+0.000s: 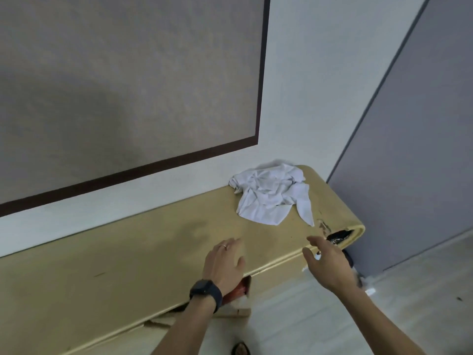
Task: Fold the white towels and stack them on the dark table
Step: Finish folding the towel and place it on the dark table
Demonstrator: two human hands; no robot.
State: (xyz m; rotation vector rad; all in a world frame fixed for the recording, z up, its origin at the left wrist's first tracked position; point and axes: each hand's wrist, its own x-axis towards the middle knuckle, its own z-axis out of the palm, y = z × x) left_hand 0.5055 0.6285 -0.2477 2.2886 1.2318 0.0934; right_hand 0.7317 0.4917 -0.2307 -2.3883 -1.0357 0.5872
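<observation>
While nothing is yet gripped, the 2 hands are stretched out over the near edge of the tan tabletop [102,265]. The left hand [225,262], with a dark watch [204,291] at its wrist, lies palm down with fingers straight, either on the surface or just above it; I cannot tell which. The right hand [326,263] hangs over the front edge near the table's right end, fingers spread loose and holding nothing. Beyond them, farther along the top and close against the white wall [294,98], 1 white towel [271,196] sits in a crumpled heap. It lies ahead of the gap between the hands, its bulk running from the wall toward the front edge, with a narrow tail pointing at the right fingertips. The right hand therefore looks nearer and would likely take that tail first. No dark table shows.
</observation>
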